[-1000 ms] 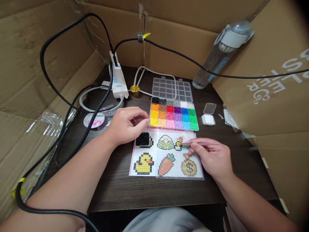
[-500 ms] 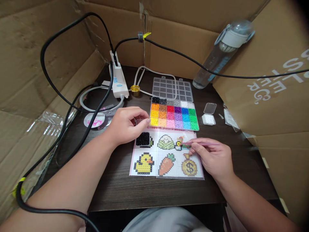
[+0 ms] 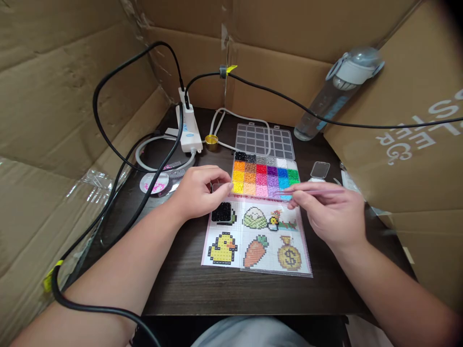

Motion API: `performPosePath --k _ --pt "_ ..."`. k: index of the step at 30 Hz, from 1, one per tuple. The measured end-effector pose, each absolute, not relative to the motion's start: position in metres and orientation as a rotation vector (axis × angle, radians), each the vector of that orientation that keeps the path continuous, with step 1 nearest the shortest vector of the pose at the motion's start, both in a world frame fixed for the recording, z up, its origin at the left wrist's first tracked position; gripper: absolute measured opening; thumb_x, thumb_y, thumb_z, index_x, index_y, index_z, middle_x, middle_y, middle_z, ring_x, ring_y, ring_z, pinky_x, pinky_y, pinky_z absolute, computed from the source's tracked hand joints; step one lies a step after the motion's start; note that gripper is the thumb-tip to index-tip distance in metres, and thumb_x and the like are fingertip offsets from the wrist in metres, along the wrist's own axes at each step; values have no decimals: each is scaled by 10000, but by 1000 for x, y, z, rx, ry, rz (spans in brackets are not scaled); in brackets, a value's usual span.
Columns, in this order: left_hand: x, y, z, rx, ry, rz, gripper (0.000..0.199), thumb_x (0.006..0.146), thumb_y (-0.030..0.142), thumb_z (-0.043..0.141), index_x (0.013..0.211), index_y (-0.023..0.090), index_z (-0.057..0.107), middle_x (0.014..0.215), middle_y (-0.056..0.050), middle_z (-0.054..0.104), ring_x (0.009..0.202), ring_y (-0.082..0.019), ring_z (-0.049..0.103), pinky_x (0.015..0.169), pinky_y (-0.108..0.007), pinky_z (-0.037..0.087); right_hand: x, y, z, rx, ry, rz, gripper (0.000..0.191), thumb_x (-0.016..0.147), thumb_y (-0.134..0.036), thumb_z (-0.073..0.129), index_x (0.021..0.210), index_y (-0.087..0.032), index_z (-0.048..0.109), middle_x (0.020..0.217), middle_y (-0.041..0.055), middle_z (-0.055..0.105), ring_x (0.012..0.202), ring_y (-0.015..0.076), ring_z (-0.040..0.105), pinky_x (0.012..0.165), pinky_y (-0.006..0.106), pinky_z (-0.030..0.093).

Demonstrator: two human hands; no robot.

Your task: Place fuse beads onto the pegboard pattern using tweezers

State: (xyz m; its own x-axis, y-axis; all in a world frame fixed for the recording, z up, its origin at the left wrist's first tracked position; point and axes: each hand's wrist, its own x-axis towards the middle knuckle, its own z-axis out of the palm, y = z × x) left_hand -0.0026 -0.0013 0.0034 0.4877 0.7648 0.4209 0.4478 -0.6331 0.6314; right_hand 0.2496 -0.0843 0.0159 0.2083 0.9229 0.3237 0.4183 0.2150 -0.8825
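My right hand [image 3: 331, 207] holds pink tweezers [image 3: 314, 191], their tips over the lower edge of the bead box [image 3: 261, 169], near the purple and blue beads. The box has many coloured compartments. My left hand [image 3: 202, 190] rests beside the box's left edge, fingers curled at the lid of a small case of black beads [image 3: 221, 211]; what its fingertips grip is too small to tell. The case sits on the pattern sheet [image 3: 237, 246], which shows a duck, a carrot and a money bag. A small beaded figure [image 3: 274, 223] lies on the sheet.
A power strip [image 3: 190, 132] with black cables stands back left, near a gold cup [image 3: 211, 141]. Behind the box is its open lid [image 3: 265, 140]. A bottle [image 3: 329, 101] leans at the back right. Cardboard walls surround the table.
My right hand has moved up and right with the tweezers, away from the beaded figure to the bead box. The camera view has shifted slightly. My left hand stays at the black bead case.
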Motion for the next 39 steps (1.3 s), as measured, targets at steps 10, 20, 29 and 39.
performPosePath --k 10,20,29,39 --pt "0 -2 5 2292 1013 949 87 774 182 604 744 145 677 667 3 639 577 -87 539 543 -208 418 205 -31 -12 -1382 -1308 913 69 733 -239 725 734 -170 731 681 28 728 556 130 665 521 254 579" --pt "0 -3 3 2287 1004 943 93 777 185 605 751 135 679 667 -5 639 586 -91 544 546 -211 418 204 -30 -18 -1395 -1253 940 89 727 -262 737 745 -175 732 666 27 717 525 128 648 513 268 579" --pt "-1 -3 3 2296 1010 951 81 771 177 605 747 142 674 659 4 634 577 -87 539 539 -205 415 203 -30 -20 -1406 -1279 926 89 742 -256 728 751 -167 730 642 20 701 511 112 628 502 255 568" --pt "0 -3 4 2295 1009 941 95 773 190 593 739 146 671 670 -4 645 588 -96 546 551 -217 421 203 -29 -21 -1406 -1292 916 102 732 -274 733 744 -173 732 650 19 706 512 114 632 500 251 570"
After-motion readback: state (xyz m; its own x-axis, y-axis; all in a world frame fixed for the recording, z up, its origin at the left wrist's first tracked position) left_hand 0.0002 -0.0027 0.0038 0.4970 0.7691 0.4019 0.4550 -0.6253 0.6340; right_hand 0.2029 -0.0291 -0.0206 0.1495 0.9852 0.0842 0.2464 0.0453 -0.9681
